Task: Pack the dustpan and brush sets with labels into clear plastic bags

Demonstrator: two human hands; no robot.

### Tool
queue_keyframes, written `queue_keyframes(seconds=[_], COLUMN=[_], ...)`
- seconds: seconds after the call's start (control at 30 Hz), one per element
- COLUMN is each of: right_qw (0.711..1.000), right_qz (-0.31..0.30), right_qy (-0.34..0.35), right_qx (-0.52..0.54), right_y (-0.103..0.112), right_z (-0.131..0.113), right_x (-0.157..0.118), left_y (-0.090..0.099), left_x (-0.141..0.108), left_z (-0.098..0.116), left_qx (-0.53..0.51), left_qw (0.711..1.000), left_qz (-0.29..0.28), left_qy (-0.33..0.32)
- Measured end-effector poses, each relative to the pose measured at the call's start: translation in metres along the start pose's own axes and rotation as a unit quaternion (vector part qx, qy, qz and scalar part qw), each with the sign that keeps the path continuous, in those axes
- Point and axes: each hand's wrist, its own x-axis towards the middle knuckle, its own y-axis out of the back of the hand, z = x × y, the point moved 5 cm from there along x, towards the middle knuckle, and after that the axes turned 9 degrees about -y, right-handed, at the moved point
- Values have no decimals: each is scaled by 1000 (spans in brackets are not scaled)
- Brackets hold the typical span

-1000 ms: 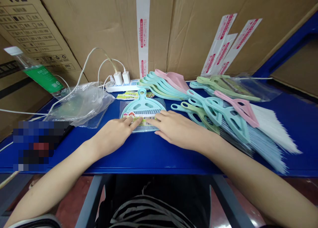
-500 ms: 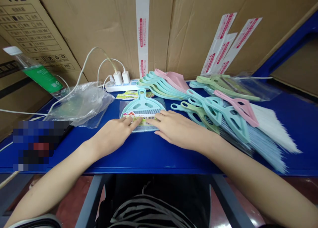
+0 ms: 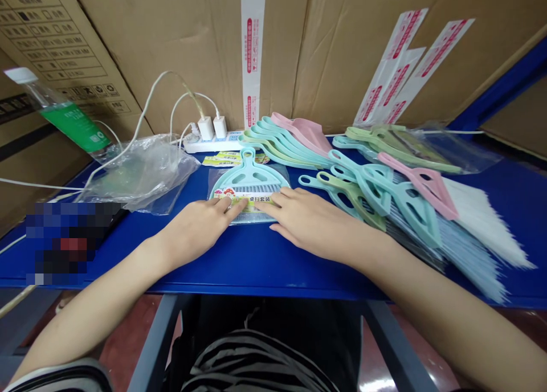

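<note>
A light-blue dustpan and brush set lies on the blue table in a clear plastic bag, its handle pointing away from me. Across its near part runs a printed label with red mushroom drawings. My left hand rests on the label's left side, fingers stretched out. From the right, my right hand lies on the label's other end, also with extended fingers. The fingertips of both hands press down near each other, and neither hand grips anything. Part of the label is hidden under the fingers.
Right of my hands lie several hand brushes in blue, green and pink. Behind stand nested dustpans, spare labels and a power strip. Plastic bags, a bottle and a blurred dark object are left.
The camera view has shifted slightly, so the table's things appear a little further right. Both hands stay on the label, with hardly any movement of the fingers.
</note>
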Motion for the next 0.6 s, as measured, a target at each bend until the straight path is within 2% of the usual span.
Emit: queue_keyframes(seconds=[0.2,0.33,0.6], right_qw=[1000,1000,1000], right_qz=[-8,-24,6], right_qy=[-6,-7,2], right_qx=[14,3,9], right_y=[-1,-1,0], right_z=[-1,-1,-1], right_x=[-2,-1,1], left_y=[0,-1,-1], left_x=[-1,-2,-1], left_z=[2,4,-1], left_qx=[1,-3,-28], left_qw=[1000,1000,999], left_qz=[-8,7,18], left_qy=[-7,-11,-11])
